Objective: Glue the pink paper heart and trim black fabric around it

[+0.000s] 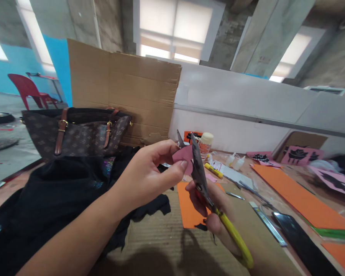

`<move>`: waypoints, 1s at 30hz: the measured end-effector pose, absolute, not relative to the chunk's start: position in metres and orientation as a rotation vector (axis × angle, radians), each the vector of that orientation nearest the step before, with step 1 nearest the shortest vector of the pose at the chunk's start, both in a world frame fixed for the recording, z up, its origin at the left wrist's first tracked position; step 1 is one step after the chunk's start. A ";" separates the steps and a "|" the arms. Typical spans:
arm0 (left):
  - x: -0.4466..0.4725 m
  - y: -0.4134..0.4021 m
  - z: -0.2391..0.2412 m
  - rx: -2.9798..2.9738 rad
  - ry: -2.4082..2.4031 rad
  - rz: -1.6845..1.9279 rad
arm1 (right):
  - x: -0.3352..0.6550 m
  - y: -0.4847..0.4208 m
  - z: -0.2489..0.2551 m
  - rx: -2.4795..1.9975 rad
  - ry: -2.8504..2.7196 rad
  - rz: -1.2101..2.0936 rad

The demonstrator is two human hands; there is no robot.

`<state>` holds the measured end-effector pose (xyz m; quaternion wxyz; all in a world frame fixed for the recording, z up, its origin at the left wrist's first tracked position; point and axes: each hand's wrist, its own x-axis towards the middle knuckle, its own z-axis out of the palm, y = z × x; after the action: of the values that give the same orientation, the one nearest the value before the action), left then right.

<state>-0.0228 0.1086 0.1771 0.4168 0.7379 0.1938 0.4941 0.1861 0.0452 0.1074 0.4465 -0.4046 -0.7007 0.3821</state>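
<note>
My left hand (155,168) pinches a small pink piece of paper (184,156) between thumb and fingers, raised above the cardboard mat. My right hand (218,203) grips a pair of scissors (200,172) with yellow handles, its blades parted and pointing up. One blade crosses the right edge of the pink paper; whether it is cutting cannot be made out. Under my right hand lies an orange sheet (186,209) with small black scraps on it. Black fabric (149,207) with a ragged edge spreads beside and below my left forearm.
A brown patterned handbag (83,132) stands at the left before an upright cardboard panel (143,88). Behind the hands are a lidded jar (206,143), a yellow glue stick (213,170) and small white bottles (239,163). Rightward lie orange sheets (301,195), a cutter (267,222) and a phone (293,230).
</note>
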 end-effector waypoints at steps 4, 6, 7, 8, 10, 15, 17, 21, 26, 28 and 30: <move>-0.023 0.110 0.177 1.835 0.496 1.234 | 0.185 0.042 0.111 -0.977 -1.738 0.944; -0.024 0.110 0.177 1.826 0.494 1.228 | 0.185 0.042 0.112 -0.991 -1.747 0.912; -0.024 0.109 0.177 1.829 0.491 1.225 | 0.185 0.043 0.112 -0.994 -1.756 0.887; -0.024 0.109 0.176 1.837 0.487 1.222 | 0.185 0.043 0.113 -0.994 -1.767 0.858; -0.024 0.109 0.175 1.864 0.485 1.225 | 0.185 0.044 0.114 -0.983 -1.788 0.810; -0.023 0.109 0.175 1.904 0.509 1.233 | 0.187 0.043 0.120 -0.991 -1.825 0.756; -0.023 0.109 0.175 1.880 0.497 1.240 | 0.191 0.043 0.121 -1.002 -1.843 0.715; -0.023 0.111 0.175 1.752 0.497 1.306 | 0.203 0.050 0.122 -0.959 -1.759 0.690; -0.021 0.113 0.176 1.752 0.536 1.323 | 0.230 0.059 0.118 -1.032 -1.535 0.665; -0.019 0.112 0.175 1.791 0.538 1.322 | 0.246 0.056 0.108 -1.194 -1.471 0.736; -0.016 0.111 0.174 1.829 0.543 1.315 | 0.265 0.051 0.092 -1.395 -1.419 0.739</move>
<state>-0.0160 0.1112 0.1736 0.4007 0.7231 0.2146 0.5201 0.2647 0.0506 0.0922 0.4878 -0.5738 -0.5835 0.3041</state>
